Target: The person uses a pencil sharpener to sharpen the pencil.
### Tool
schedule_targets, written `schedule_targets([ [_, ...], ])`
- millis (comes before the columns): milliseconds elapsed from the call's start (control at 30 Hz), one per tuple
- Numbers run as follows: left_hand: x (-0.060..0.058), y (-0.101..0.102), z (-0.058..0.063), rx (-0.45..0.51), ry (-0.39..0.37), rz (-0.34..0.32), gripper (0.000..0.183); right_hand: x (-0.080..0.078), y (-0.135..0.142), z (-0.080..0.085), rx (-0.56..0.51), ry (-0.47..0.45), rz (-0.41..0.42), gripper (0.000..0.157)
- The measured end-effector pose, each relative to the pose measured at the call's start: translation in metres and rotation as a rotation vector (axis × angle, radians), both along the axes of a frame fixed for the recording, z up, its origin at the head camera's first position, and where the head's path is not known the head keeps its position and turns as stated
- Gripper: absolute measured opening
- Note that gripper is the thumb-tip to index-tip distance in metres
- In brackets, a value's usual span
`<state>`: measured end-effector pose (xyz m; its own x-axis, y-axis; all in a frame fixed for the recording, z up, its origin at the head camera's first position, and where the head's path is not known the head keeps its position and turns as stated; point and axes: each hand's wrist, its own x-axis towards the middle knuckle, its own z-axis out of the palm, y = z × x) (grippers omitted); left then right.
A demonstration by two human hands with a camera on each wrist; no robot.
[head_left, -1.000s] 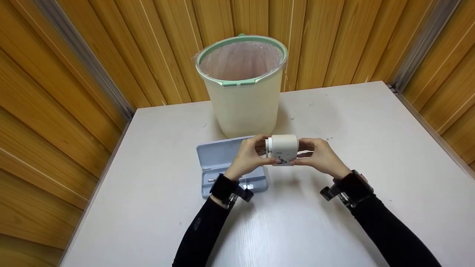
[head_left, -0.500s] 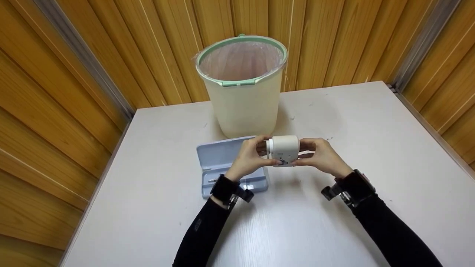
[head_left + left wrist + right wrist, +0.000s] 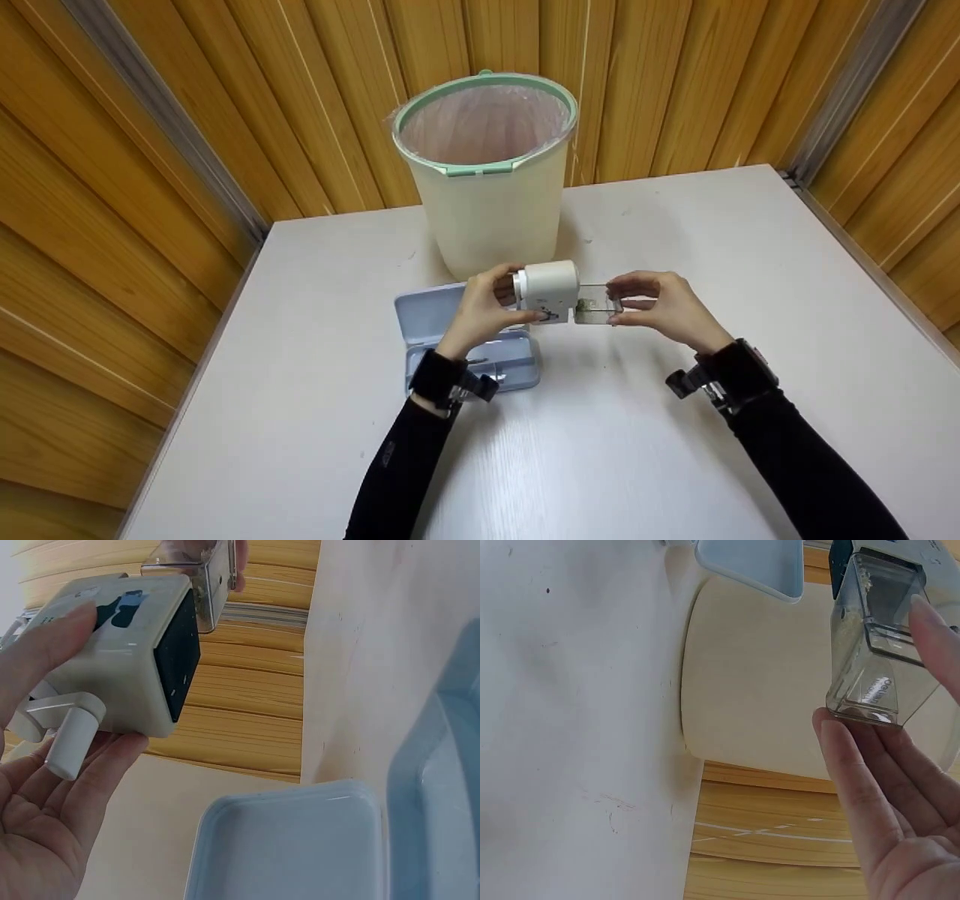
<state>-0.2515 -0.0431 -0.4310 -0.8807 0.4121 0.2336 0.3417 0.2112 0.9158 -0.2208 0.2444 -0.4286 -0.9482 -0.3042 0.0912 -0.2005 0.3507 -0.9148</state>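
My left hand (image 3: 480, 311) grips the cream body of a hand-crank pencil sharpener (image 3: 551, 289), thumb on its printed side and fingers round the far side. A white crank handle (image 3: 71, 742) sticks out at the end near that palm. The sharpener's other end shows a dark face (image 3: 178, 656). My right hand (image 3: 667, 307) pinches a clear shavings drawer (image 3: 870, 667) between thumb and fingers, and it stands out beyond the body's right end. Pale shavings (image 3: 847, 634) lie inside the drawer, toward the sharpener. Both parts are held up above the white table.
Behind the hands stands a cream bin (image 3: 495, 217) with a green rim and a clear liner bag. An opened blue pencil case (image 3: 431, 315) lies below the left hand, small items in its tray. Wood-panelled walls (image 3: 675, 90) border the white table (image 3: 262, 390).
The clear drawer has come out of the sharpener's right end, in my right hand, which moved right. My left hand and the sharpener body shifted left and slightly up.
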Motion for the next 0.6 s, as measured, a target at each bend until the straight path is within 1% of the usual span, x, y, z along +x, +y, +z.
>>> schedule_targets([
  [167,-0.001,-0.001,0.000,-0.001,0.006,0.006,0.068,-0.001,0.003,0.004,0.039,0.029,-0.015,0.053],
  [333,0.000,-0.001,0.001,0.005,0.009,0.016,0.068,-0.004,0.008,0.017,0.070,0.051,-0.033,0.052],
  [467,0.000,-0.001,0.001,0.003,0.015,0.022,0.068,-0.008,0.011,0.038,0.098,0.059,-0.056,0.052],
  [600,0.000,0.000,0.000,-0.004,0.014,0.009,0.067,-0.015,0.011,0.067,0.126,0.104,-0.096,0.051],
])
